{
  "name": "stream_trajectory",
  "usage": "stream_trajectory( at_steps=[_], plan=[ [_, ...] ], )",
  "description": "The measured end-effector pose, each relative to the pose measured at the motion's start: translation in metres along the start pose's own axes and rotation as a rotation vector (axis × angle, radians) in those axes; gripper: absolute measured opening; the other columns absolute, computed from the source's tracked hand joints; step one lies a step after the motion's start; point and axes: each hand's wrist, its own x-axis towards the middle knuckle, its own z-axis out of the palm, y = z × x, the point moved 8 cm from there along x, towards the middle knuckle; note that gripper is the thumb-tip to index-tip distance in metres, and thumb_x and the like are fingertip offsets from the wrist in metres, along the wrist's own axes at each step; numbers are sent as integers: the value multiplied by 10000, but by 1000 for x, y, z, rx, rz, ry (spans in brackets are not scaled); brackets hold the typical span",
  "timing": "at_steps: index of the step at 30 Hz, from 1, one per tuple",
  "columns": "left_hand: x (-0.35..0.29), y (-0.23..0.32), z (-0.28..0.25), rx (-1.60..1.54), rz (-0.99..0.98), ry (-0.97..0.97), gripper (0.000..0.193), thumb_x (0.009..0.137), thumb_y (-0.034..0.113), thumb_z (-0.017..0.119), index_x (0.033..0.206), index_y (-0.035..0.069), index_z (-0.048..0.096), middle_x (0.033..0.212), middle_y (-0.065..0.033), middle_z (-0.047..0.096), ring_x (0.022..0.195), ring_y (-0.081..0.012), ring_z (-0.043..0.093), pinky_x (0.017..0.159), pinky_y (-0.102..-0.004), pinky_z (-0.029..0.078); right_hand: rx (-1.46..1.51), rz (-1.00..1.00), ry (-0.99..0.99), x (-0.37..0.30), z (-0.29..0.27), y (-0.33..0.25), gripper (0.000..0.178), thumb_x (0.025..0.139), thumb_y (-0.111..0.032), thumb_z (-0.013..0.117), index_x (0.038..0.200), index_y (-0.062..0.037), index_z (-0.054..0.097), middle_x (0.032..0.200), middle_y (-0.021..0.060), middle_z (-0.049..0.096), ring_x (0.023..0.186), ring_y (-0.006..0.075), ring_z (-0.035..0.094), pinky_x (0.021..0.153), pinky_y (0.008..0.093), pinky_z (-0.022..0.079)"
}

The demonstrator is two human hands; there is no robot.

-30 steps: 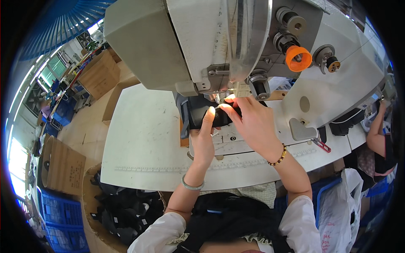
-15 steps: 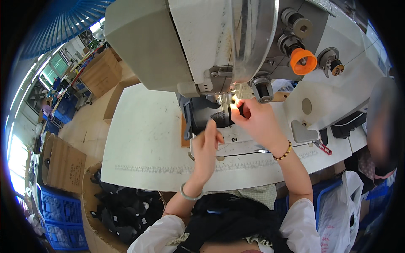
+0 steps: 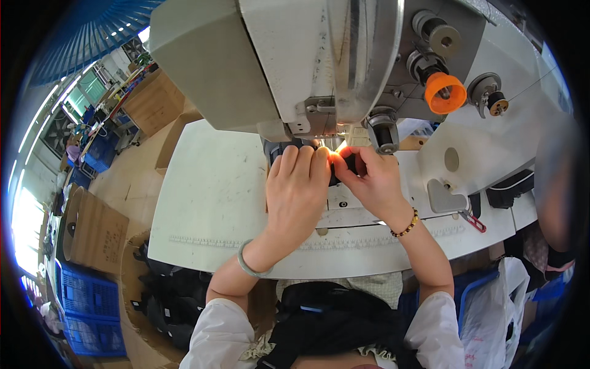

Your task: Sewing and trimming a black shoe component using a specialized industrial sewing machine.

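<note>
Under the head of a white sewing machine (image 3: 289,67), both my hands meet close to the lit needle area. My left hand (image 3: 299,189) has its back turned up and its fingers curled, the fingertips close together beside the needle. My right hand (image 3: 376,182) bends in from the other side, thumb and forefinger pinched near the left fingertips. What lies in either pinch is too small or hidden to make out. A dark fabric piece (image 3: 279,147) sits beneath the machine head, mostly covered by my left hand.
A printed ruler scale (image 3: 203,240) runs along the white table's front. Red-handled snips (image 3: 473,222) lie at right. An orange thread-tension cap (image 3: 445,93) juts from the machine. Below left stands a carton of black pieces (image 3: 175,307), near blue crates (image 3: 92,307).
My left hand has moved up and forward to the needle, its fingers now meeting the right hand's and covering most of the dark fabric. The right hand has stayed nearly in place.
</note>
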Motion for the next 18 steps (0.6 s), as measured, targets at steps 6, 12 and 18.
stream_trajectory(
  at_steps=[6, 12, 18],
  plan=[
    [3, 5, 1, 84, 128, 24, 155, 634, 54, 570, 773, 12, 516, 731, -63, 456, 694, -187, 437, 594, -275, 386, -50, -61, 8, -1, 0, -3, 234, 681, -105, 688, 759, -12, 488, 752, 76, 517, 467, 205, 527, 391, 288, 418],
    [1, 4, 6, 38, 158, 36, 163, 699, 36, 612, 849, 20, 549, 735, -63, 474, 680, -219, 453, 598, -324, 400, -9, -86, 54, -3, -4, -6, 231, 682, -96, 689, 780, -18, 495, 787, 75, 528, 464, 193, 524, 399, 276, 417],
    [-12, -7, 6, -140, 61, 104, 175, 688, 11, 621, 843, -5, 541, 718, -62, 466, 636, -206, 431, 566, -311, 365, -85, -220, 31, -66, -35, -39, 263, 664, -101, 705, 843, -49, 520, 874, 72, 565, 598, 196, 573, 449, 265, 442]
  ],
)
